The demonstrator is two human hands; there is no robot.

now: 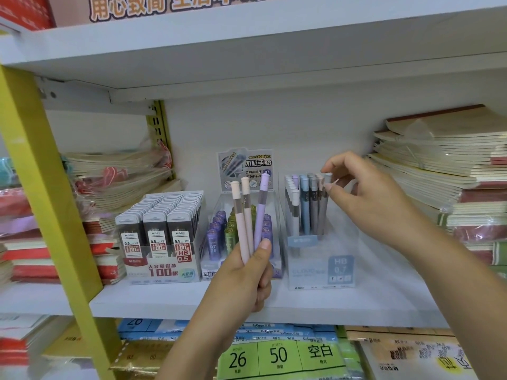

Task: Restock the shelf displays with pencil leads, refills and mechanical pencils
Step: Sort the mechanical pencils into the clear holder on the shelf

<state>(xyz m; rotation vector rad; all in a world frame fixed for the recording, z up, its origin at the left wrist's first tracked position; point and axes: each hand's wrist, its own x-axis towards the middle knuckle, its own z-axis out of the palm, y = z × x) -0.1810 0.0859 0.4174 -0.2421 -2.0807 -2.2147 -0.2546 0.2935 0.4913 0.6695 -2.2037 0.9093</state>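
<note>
My left hand (248, 281) grips three mechanical pencils (247, 215) upright in front of the shelf: two pale pink, one lilac. My right hand (365, 198) pinches the cap of a grey mechanical pencil (325, 204) that stands in the clear display box (321, 259) marked HB 0.7. Several white, blue and grey pencils stand in that box's back rows. Left of it a clear box (216, 242) holds purple and green lead tubes. Further left, a display (162, 237) holds rows of 0.5 HB lead cases.
Stacks of wrapped notebooks (444, 171) fill the right of the white shelf (301, 305), and more stacks (115, 176) lie at the left. A yellow-green post (46, 187) slants down the left. Loose-leaf paper packs (274, 355) sit on the shelf below.
</note>
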